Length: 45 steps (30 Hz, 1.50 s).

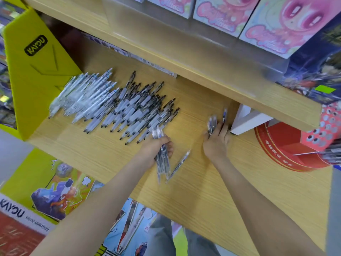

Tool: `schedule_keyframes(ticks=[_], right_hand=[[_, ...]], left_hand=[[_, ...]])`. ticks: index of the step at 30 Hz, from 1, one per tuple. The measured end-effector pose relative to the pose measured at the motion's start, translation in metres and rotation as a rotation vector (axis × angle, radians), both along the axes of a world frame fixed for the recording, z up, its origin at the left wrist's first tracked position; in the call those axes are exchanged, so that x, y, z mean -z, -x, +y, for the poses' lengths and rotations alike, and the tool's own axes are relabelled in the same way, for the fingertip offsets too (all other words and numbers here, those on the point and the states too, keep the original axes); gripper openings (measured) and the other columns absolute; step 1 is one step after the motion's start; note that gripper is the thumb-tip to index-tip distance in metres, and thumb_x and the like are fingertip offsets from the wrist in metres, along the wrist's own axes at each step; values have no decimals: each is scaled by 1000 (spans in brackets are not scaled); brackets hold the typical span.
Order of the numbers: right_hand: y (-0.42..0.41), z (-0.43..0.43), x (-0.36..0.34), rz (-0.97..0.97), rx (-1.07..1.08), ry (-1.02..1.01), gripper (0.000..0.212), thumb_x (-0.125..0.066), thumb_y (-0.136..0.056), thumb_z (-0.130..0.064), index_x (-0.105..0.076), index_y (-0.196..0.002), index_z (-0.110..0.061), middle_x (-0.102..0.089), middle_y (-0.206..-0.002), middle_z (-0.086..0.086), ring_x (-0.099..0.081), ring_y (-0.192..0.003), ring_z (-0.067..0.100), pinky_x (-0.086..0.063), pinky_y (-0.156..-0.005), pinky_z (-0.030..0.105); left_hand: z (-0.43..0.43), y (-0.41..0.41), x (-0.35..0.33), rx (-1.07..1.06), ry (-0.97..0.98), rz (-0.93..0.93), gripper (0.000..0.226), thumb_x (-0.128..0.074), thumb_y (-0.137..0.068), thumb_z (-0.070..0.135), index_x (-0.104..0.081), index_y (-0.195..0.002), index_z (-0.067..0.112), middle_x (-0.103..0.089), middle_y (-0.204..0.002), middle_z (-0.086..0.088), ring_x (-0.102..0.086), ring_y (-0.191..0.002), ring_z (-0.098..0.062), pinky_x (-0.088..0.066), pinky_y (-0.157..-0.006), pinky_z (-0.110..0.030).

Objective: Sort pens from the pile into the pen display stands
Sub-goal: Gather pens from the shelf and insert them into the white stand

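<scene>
Wood-grain shelf (239,182) fills the head view, with a second shelf board above it carrying pink boxes (276,24) and a yellow panel (35,71) closing off the far left. Left hand (156,147) has its fingers curled round a bundle (162,163) of clear pens, which sticks out past the fist at both ends. The pile (118,106) lies just beyond and left of that grip, its nearest pens almost touching the bundle's upper tips. One loose pen (180,164) lies on the shelf just right of the bundle, tilted. Right hand (216,141) is well apart from the left, fingers bent over a few pens (211,123) that poke out beyond its fingertips; blur hides how tightly it holds them. A white box (247,121) sits just right of this hand, and a red stand (287,146) farther right.
</scene>
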State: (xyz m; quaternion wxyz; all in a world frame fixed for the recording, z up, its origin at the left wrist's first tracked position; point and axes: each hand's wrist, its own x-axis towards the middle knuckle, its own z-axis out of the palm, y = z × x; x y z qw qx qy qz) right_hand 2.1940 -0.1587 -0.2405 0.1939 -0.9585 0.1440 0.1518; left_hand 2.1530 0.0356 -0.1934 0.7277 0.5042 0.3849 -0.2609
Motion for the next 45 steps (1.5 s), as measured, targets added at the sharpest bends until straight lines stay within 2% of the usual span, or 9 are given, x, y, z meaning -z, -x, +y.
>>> schedule_keyframes(ticks=[8, 13, 18, 23, 29, 34, 37, 41, 45], right_hand=[[89, -14, -9, -120, -151, 33, 52, -49, -93, -14, -30, -140, -6, -34, -140, 12, -33, -123, 29, -24, -104, 35], [94, -6, -14, -35, 36, -248, 66, -64, -84, -8, -32, -142, -6, -42, -129, 17, -38, -118, 31, -25, -101, 31], [94, 26, -21, 39, 131, -694, 54, -55, -90, 0, -41, -141, -12, -37, -124, 3, -40, -119, 15, -27, -103, 16], [87, 26, -23, 67, 269, -869, 46, -47, -95, -2, -46, -138, -18, -38, -125, 1, -44, -121, 14, -32, -108, 24], [85, 28, -25, 63, 245, -920, 44, -42, -99, -5, -41, -140, -20, -37, -117, -5, -45, -110, 6, -34, -97, 12], [84, 24, -39, 90, 261, -1056, 31, -39, -100, -4, -53, -127, -11, -44, -120, -2, -51, -115, 13, -44, -102, 28], [84, 22, -46, 124, 253, -1124, 30, -41, -98, -3, -57, -120, -14, -46, -124, 2, -52, -120, 19, -43, -104, 37], [75, 7, -67, 86, 75, -1071, 43, -41, -94, 8, -54, -130, -13, -49, -119, -2, -52, -112, 4, -40, -102, 20], [72, -6, -82, 3, -23, -1059, 38, -56, -88, 7, -61, -113, -22, -58, -111, -2, -56, -93, -11, -43, -87, 11]], left_hand=[[3, 29, 16, 206, -304, -51, 12, -55, -86, -5, -51, -82, 5, -56, -67, -18, -53, -54, -26, -44, -50, -34], [-26, 33, 21, 349, -500, -88, 9, -61, -81, 3, -60, -90, 1, -66, -65, -9, -61, -55, -19, -50, -55, -29], [-63, 27, 26, 274, -397, -67, 5, -66, -79, 8, -68, -76, 5, -65, -71, -10, -62, -68, -26, -52, -66, -37], [-69, 22, 33, 45, -115, -15, 10, -65, -90, 11, -71, -88, 3, -72, -89, -17, -70, -86, -32, -56, -86, -49], [-76, 28, 25, 4, 97, -80, 28, -57, -97, 19, -64, -115, -1, -69, -106, -18, -67, -99, -29, -56, -78, -35], [-85, 24, 11, -20, 132, -107, 30, -62, -93, 14, -59, -114, -8, -66, -109, -27, -66, -99, -32, -56, -83, -39], [-83, 24, 2, -125, 190, -90, 16, -61, -92, 12, -61, -102, -1, -67, -91, -17, -67, -86, -27, -56, -74, -34], [-79, 23, -8, -190, 225, -62, 18, -59, -93, 19, -66, -95, 2, -69, -87, -13, -69, -79, -24, -56, -69, -32], [-78, 21, -23, -243, 196, -100, 16, -58, -91, 13, -65, -96, -1, -67, -85, -17, -67, -69, -24, -55, -57, -29]])
